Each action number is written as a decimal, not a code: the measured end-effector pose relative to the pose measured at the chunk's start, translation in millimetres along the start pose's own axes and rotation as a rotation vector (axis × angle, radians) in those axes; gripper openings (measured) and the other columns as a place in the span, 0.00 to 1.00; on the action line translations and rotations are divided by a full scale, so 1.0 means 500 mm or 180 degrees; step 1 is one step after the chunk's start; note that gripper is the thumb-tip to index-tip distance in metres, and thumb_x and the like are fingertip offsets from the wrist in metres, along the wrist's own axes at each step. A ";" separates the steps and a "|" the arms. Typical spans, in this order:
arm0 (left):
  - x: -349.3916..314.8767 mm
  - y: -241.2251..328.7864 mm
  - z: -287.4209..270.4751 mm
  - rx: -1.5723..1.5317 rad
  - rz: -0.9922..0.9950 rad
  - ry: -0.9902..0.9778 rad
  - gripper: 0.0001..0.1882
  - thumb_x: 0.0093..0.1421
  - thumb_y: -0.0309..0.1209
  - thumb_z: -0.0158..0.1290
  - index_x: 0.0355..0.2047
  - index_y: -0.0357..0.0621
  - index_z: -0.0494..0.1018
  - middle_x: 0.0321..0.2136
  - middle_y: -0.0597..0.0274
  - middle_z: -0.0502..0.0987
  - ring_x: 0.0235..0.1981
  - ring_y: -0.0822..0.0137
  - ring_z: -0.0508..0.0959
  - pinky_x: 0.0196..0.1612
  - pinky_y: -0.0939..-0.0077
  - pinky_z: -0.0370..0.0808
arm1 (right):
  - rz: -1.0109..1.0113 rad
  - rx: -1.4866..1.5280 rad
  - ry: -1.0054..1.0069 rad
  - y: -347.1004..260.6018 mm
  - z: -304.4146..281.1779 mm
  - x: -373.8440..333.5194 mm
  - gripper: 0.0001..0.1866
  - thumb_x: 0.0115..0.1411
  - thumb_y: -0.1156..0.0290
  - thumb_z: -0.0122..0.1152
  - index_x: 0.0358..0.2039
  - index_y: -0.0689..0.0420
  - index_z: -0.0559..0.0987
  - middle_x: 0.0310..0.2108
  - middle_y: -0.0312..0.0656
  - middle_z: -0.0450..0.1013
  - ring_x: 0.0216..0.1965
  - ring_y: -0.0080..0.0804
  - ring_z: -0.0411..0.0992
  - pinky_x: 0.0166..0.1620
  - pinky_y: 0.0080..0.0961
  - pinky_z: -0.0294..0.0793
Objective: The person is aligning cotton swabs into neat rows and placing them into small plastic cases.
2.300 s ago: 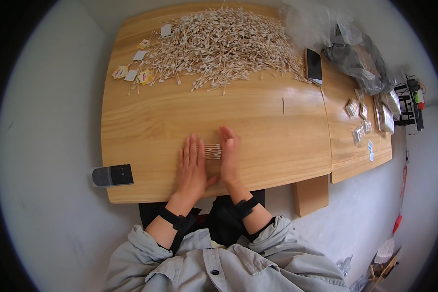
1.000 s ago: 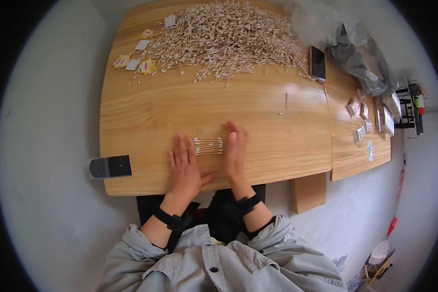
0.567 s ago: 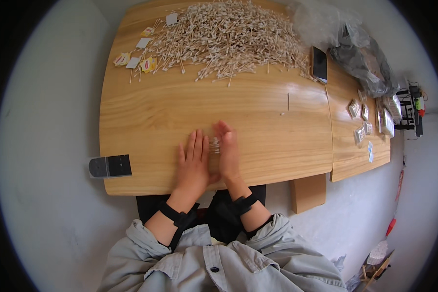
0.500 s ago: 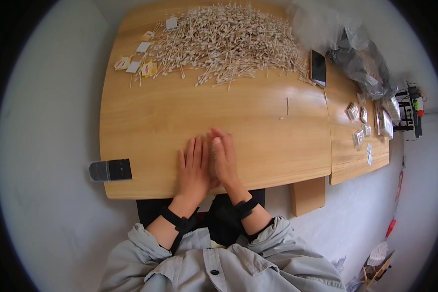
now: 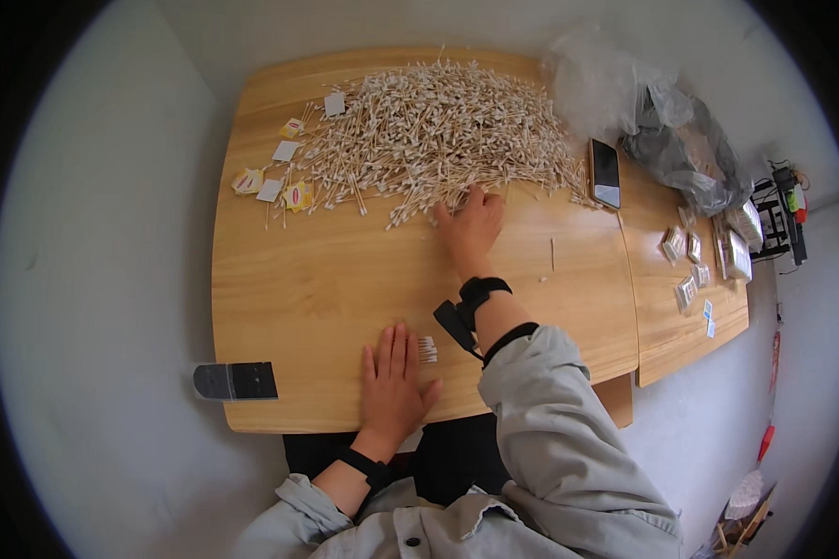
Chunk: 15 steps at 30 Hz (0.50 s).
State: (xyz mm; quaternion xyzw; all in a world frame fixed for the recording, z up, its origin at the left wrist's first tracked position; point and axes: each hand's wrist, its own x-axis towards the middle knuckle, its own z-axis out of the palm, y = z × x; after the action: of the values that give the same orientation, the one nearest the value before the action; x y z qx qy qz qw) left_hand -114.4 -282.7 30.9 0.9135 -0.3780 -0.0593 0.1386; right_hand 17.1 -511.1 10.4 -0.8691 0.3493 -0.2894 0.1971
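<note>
The broad pale-brown desk looks like smooth wood, its grain under a faint sheen. Heaped cotton swabs have matt, wood-like sticks and soft, fluffy white tips. The black rectangular phone has a glossy, glass-like face. Clear filmy bag and dark grey bag are crinkled, shiny plastic; the light grey sleeve is matt, creased cloth.

A wide heap of white-tipped wooden cotton swabs lay on the pale wooden counter, beyond the right grip. A flat black rectangular phone lay to that grip's right. White-tipped wooden swab ends showed just right of the left grip; well left, a flat black-and-clear plastic pouch overhung the counter's edge.
</note>
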 end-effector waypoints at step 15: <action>-0.003 -0.010 0.003 -0.0077 0.0039 0.0155 0.44 0.54 0.49 0.53 0.63 0.35 0.51 0.66 0.48 0.47 0.68 0.52 0.46 0.66 0.49 0.42 | -0.0603 0.1030 0.0002 0.069 -0.097 -0.192 0.11 0.49 0.80 0.60 0.35 0.59 0.77 0.39 0.50 0.66 0.38 0.47 0.68 0.41 0.37 0.70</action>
State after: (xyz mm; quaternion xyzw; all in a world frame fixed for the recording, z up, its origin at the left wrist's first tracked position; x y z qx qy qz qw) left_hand -112.3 -278.6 28.2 0.9106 -0.3793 -0.0408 0.1591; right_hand -87.5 -472.3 -6.8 -0.8550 0.2149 -0.3594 0.3061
